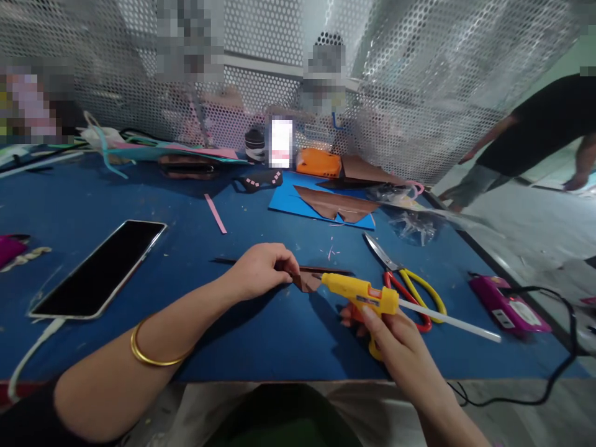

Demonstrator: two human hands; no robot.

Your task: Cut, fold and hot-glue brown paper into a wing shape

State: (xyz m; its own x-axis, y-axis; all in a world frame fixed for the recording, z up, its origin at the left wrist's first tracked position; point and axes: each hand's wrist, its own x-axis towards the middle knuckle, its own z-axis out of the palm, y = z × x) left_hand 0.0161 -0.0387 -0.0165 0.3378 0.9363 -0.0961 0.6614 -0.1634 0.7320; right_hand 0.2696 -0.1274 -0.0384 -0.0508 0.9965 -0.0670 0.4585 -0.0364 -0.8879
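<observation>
Left hand (261,268) curled down over a small brown paper piece (308,280), fingertips pinching its edge and pressing it flat on the blue table (261,335), near the middle of the front half. Right hand (395,338) wrapped around the grip of a yellow glue gun (361,295), index finger along the body — nozzle pointed left, its tip just at the brown piece's right edge, touching or nearly so; hard to tell which. White glue stick (449,320) jutting from the back of the gun toward the right. Gold bangle (151,354) on the left wrist. Just behind the gun, scissors (405,279) with one red and one yellow handle, blades closed and aimed away to the upper left, lying flat. Further right, near the table edge, a magenta device (505,304) with a black cable (554,354) looping off the table. At left, a dark-screened phone (100,268) lying face up, white cord (32,354) plugged into its near end. Thin pink strip (215,213) between the phone and the far clutter. Behind, a blue sheet (288,202) with larger brown cutouts (338,203) resting on it, an orange box (319,162) beyond that, beside a perforated metal screen (410,81). At far right, off the table, another person (531,139) bending over — dark top, arm reaching down.
</observation>
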